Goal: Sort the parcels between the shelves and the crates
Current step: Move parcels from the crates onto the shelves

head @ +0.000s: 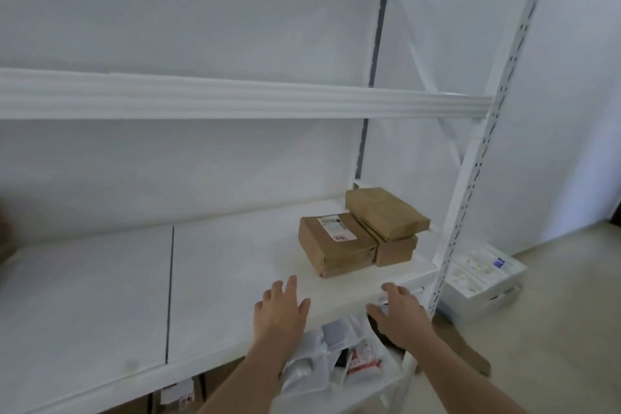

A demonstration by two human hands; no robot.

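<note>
Both hands, left hand (pixel 280 307) and right hand (pixel 401 312), reach palm-down with spread, empty fingers toward brown parcels (pixel 339 244) on the shelf (pixel 235 265) ahead.

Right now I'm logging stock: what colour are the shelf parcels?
Brown parcels, one with a white label; head view.

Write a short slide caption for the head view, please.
Both hands, left and right, reach open toward brown parcels on the white shelf.

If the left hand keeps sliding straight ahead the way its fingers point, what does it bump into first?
Probably the labelled brown parcel. The left hand lies open over the shelf board, fingers aimed up and slightly right, with only bare board between. Depth is unclear, so it might pass just left of it.
</note>
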